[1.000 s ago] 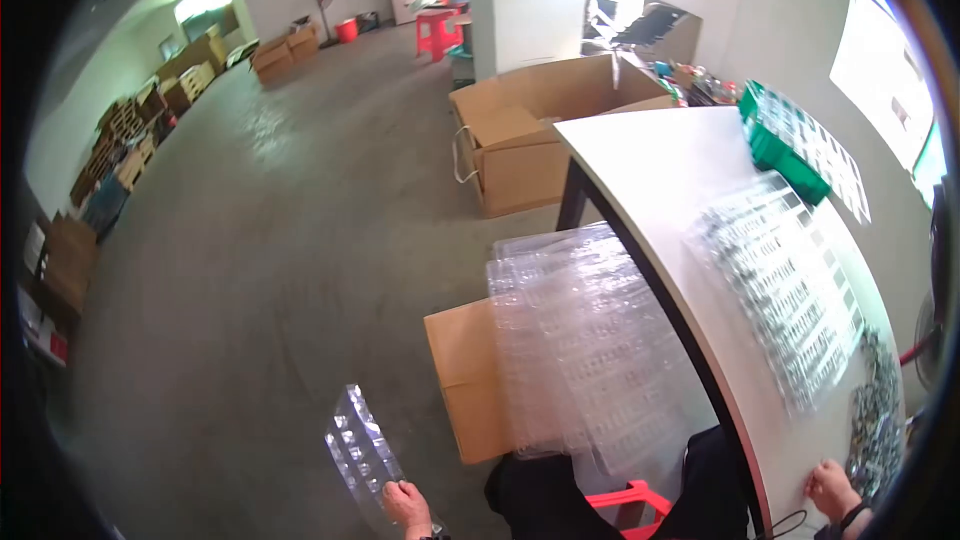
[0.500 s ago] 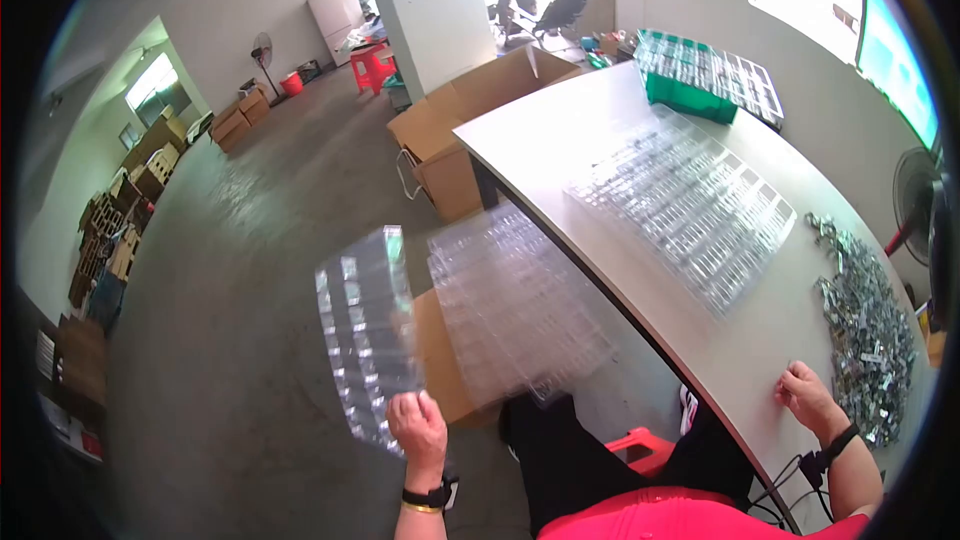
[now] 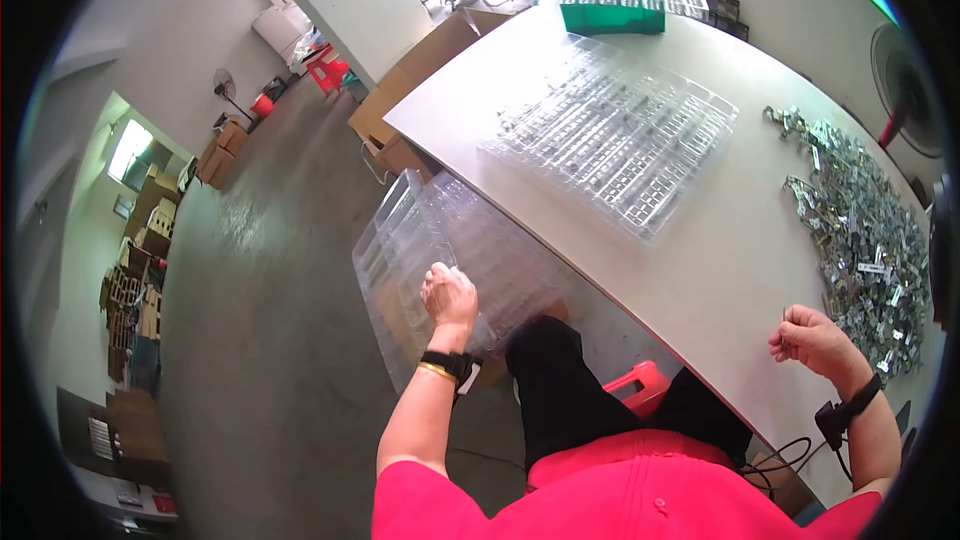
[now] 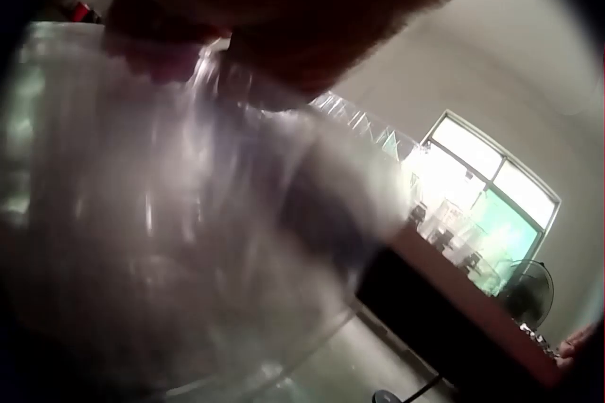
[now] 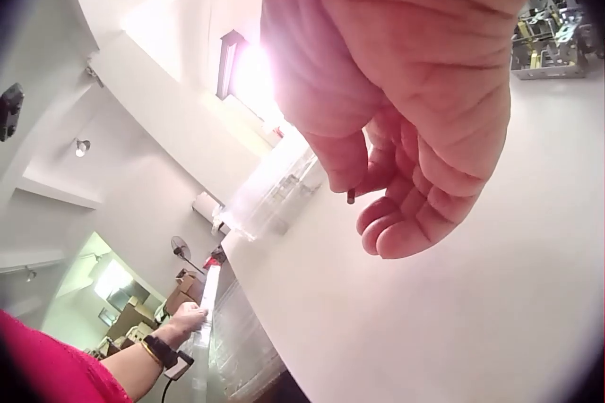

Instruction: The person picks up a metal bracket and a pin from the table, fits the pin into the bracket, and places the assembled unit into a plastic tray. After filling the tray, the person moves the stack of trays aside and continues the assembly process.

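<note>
My left hand [image 3: 450, 298] grips the edge of a clear plastic blister tray [image 3: 388, 240], held up left of the table. In the left wrist view the tray [image 4: 142, 214] is blurred and fills much of the picture below the fingers. Over the near right part of the table, my right hand [image 3: 818, 342] has its fingers curled, close to a heap of small metal parts [image 3: 875, 260]. The right wrist view shows thumb and forefinger pinching a thin small pin-like piece [image 5: 351, 197]; most of it is hidden by the fingers.
Clear trays with rows of compartments [image 3: 625, 140] lie on the white table [image 3: 680, 290]. More clear trays [image 3: 505, 255] are stacked low beside it. A green crate [image 3: 612, 18] with trays on top stands at the far end. A red stool [image 3: 640, 388] is between the legs.
My left hand has lifted the tray from low over the floor up toward the table's side. The head view has swung right. My right hand stays near the metal heap.
</note>
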